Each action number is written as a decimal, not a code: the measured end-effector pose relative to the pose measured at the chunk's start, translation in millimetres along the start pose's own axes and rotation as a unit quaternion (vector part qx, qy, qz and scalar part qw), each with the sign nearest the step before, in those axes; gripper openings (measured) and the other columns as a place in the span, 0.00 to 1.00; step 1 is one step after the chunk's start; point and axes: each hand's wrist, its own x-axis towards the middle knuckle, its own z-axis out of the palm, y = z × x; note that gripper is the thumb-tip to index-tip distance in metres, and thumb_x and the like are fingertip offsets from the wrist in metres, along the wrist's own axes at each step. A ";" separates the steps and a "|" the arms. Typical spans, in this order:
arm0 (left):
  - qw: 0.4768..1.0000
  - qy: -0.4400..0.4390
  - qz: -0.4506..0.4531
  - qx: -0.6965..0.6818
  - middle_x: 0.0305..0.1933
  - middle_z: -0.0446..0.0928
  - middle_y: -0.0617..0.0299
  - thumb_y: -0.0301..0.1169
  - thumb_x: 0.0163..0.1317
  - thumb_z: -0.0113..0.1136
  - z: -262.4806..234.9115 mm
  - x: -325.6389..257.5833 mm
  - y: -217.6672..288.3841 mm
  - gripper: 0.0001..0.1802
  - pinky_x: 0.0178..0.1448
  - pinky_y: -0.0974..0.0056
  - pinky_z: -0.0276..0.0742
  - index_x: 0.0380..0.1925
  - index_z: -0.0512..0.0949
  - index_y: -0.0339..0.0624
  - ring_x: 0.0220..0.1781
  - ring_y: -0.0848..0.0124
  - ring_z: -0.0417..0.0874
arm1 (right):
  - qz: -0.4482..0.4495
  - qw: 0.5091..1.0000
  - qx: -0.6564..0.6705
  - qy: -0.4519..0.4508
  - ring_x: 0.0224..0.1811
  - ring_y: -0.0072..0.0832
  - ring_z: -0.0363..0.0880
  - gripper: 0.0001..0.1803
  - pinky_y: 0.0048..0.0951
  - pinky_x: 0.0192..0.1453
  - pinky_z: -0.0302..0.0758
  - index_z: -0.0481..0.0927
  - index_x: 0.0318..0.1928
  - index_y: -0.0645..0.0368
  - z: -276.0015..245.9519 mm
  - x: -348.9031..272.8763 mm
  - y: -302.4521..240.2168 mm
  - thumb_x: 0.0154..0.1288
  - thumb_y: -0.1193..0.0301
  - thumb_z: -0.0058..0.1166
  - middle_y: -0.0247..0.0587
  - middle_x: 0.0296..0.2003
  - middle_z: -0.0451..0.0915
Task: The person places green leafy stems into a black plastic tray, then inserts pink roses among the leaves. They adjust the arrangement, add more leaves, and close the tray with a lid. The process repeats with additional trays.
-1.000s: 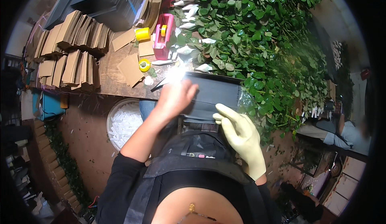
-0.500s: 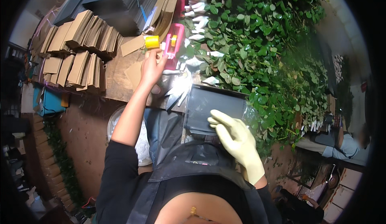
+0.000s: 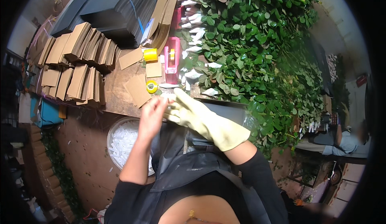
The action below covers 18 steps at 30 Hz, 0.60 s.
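My bare left hand (image 3: pixel 152 117) is at the table's near edge, fingertips pinched together on something too small to make out. Against it, my right hand (image 3: pixel 197 117), in a pale yellow rubber glove, points left with thumb raised and fingers stretched out; its fingertips are partly behind the left hand. Just beyond the hands lies a small yellow tape roll (image 3: pixel 151 86). Farther back are a pink tape dispenser (image 3: pixel 172 61) and a larger yellow tape roll (image 3: pixel 150 54). A dark flat-topped box (image 3: pixel 227 113) is partly covered by my right forearm and glove.
Leafy green stems (image 3: pixel 257 63) with white-wrapped ends (image 3: pixel 193 74) fill the right side. Folded cardboard pieces (image 3: pixel 78 43) stand stacked at left, dark sheets (image 3: pixel 116 15) behind. A round tub (image 3: pixel 116 163) of white pieces is below the table edge. Another person (image 3: pixel 341 143) is far right.
My left hand has come back from the pink tape dispenser toward me. My gloved right hand has moved up and left from over the dark box to meet it.
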 end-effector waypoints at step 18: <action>0.958 -0.134 -0.187 0.174 0.30 0.87 0.67 0.32 0.67 0.65 -14.2 169.0 -81.8 0.08 0.34 0.72 0.68 0.38 0.90 0.42 0.25 0.80 0.74 | -0.076 0.801 -0.593 0.025 0.48 0.45 0.84 0.18 0.42 0.55 0.78 0.83 0.48 0.56 -11.4 -24.7 28.7 0.75 0.56 0.51 0.50 0.42 0.84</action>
